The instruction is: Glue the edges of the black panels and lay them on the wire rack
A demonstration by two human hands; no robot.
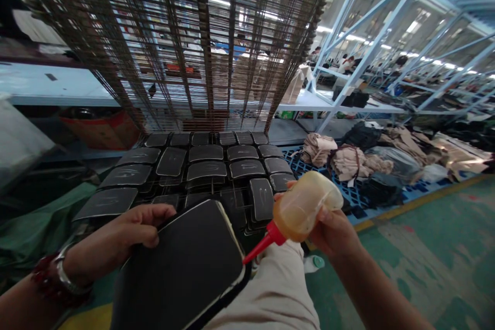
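My left hand (pixel 135 229) pinches the upper left edge of a black rounded-corner panel (pixel 189 268), which lies tilted over my lap. A pale yellowish line runs along the panel's border. My right hand (pixel 328 221) is wrapped round a translucent squeeze bottle (pixel 305 206) holding amber liquid. The bottle is tipped down to the left, and its red nozzle (pixel 265 244) meets the panel's right edge near the corner. Beyond my hands, several similar black panels (pixel 207 170) lie in rows on a wire rack.
A stack of rusty wire racks (pixel 216 36) rises behind the panels. Brown fabric bundles (pixel 348 160) lie on a blue pallet at right. A red carton (pixel 102 131) sits under the light-blue table (pixel 50 82). A bottle with a green cap (pixel 315 263) stands by my leg.
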